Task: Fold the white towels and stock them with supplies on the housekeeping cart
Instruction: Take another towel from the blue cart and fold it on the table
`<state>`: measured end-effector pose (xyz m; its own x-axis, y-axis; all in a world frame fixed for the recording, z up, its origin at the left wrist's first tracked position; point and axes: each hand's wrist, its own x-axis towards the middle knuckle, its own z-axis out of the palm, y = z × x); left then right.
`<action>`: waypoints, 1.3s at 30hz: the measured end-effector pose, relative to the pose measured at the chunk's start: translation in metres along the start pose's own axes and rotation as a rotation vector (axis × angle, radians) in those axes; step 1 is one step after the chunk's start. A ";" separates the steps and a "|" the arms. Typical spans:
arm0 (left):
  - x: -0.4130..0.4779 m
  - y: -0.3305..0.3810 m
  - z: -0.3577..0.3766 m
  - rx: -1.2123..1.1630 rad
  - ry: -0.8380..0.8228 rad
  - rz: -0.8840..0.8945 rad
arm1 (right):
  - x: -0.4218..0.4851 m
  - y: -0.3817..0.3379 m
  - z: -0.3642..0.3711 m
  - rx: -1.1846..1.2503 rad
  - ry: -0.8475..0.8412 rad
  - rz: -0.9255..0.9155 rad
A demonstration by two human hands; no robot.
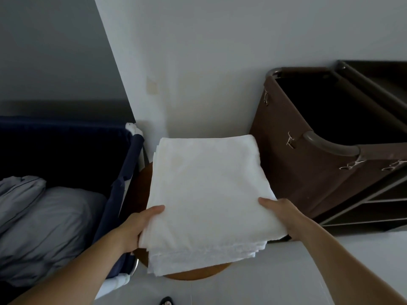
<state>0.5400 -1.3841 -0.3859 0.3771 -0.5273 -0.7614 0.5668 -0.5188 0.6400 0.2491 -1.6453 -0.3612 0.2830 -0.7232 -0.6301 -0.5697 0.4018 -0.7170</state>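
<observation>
Here the left hand (141, 225) grips the near left edge of a stack of folded white towels (204, 194), thumb lying on top and the fingers tucked out of sight beneath, so it is clamped on the stack. The right hand (284, 214) does the same at the near right edge, its thumb on the top layer and the remaining fingers hidden under the cloth. The stack is several layers thick, its layered edges showing along the near side, and it sits over a round wooden stool (193, 275) whose brown rim peeks out below and to the left of the towels; whether the stack rests fully on it or is lifted a little cannot be told. Just to the left stands a navy fabric laundry hamper (123, 172) on a pale frame, holding crumpled grey-blue linen (48, 219) heaped in its near part. To the right, near the towels, is the housekeeping cart (361, 194): a brown fabric bag (293, 164) hung on a rounded grey bar with metal clips along its top edge, its inside dark and its contents not visible. Beside the bag, brown shelves (378, 208) show as open compartments with nothing discernible in them. No writing or label can be read anywhere. A white wall (220, 51) rises behind, and a pale floor (286, 278) lies below.
</observation>
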 end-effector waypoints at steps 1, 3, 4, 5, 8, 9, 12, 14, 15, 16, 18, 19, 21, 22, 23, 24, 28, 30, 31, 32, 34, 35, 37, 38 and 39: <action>0.002 0.002 -0.001 -0.015 -0.026 0.003 | 0.000 -0.004 0.000 0.016 -0.045 0.006; 0.005 0.009 0.000 -0.029 -0.054 0.022 | -0.001 -0.012 0.000 0.036 -0.133 0.010; 0.006 0.014 0.001 -0.025 -0.064 0.044 | -0.002 -0.017 0.000 0.045 -0.170 0.002; 0.007 0.022 0.003 -0.011 -0.076 0.075 | -0.002 -0.024 -0.001 0.059 -0.198 -0.015; 0.003 0.062 0.012 0.041 -0.052 0.181 | -0.004 -0.056 -0.002 0.156 -0.174 -0.118; 0.000 0.080 0.014 0.055 -0.012 0.227 | -0.005 -0.071 -0.003 0.198 -0.142 -0.163; -0.007 0.139 0.017 0.032 0.058 0.383 | -0.008 -0.126 -0.006 0.303 -0.058 -0.323; -0.013 0.170 0.014 -0.041 -0.007 0.508 | -0.010 -0.156 -0.011 0.325 -0.013 -0.433; -0.016 0.180 0.011 -0.073 -0.064 0.567 | -0.012 -0.166 -0.014 0.336 -0.006 -0.476; -0.019 0.185 0.008 -0.085 -0.109 0.615 | -0.012 -0.171 -0.017 0.342 -0.001 -0.502; -0.019 0.181 0.003 -0.074 -0.116 0.648 | -0.009 -0.168 -0.020 0.325 0.008 -0.496; -0.014 0.170 0.002 -0.074 -0.089 0.637 | -0.005 -0.159 -0.019 0.300 0.020 -0.472; 0.001 0.132 0.001 -0.038 -0.009 0.593 | 0.006 -0.127 -0.011 0.245 0.065 -0.403; 0.009 0.106 0.001 0.009 0.025 0.540 | 0.012 -0.104 -0.006 0.202 0.098 -0.363; 0.018 0.078 0.001 0.061 0.045 0.461 | 0.017 -0.078 0.000 0.142 0.126 -0.314; 0.025 0.051 0.001 0.110 0.066 0.375 | 0.021 -0.052 0.006 0.062 0.142 -0.257; 0.045 -0.002 0.006 0.273 0.303 0.272 | 0.025 0.007 0.022 -0.155 0.215 -0.130; 0.043 0.001 0.015 0.356 0.383 0.316 | 0.026 0.002 0.022 -0.204 0.236 -0.129; 0.042 0.002 0.019 0.389 0.411 0.332 | 0.027 -0.004 0.021 -0.236 0.226 -0.125; 0.042 0.003 0.022 0.414 0.444 0.350 | 0.027 -0.010 0.019 -0.256 0.210 -0.122; 0.038 0.005 0.027 0.446 0.507 0.391 | 0.025 -0.024 0.013 -0.256 0.190 -0.129; 0.036 0.006 0.029 0.446 0.531 0.415 | 0.025 -0.030 0.009 -0.251 0.194 -0.147; 0.035 0.006 0.028 0.429 0.553 0.440 | 0.025 -0.035 0.003 -0.260 0.213 -0.177; 0.036 0.003 0.026 0.427 0.549 0.437 | 0.024 -0.033 0.003 -0.279 0.219 -0.174; 0.036 0.000 0.024 0.438 0.540 0.426 | 0.025 -0.026 0.005 -0.311 0.222 -0.164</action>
<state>0.5359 -1.4194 -0.4113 0.8604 -0.3993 -0.3168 -0.0007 -0.6225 0.7826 0.2744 -1.6708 -0.3595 0.2358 -0.8805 -0.4112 -0.7468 0.1066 -0.6565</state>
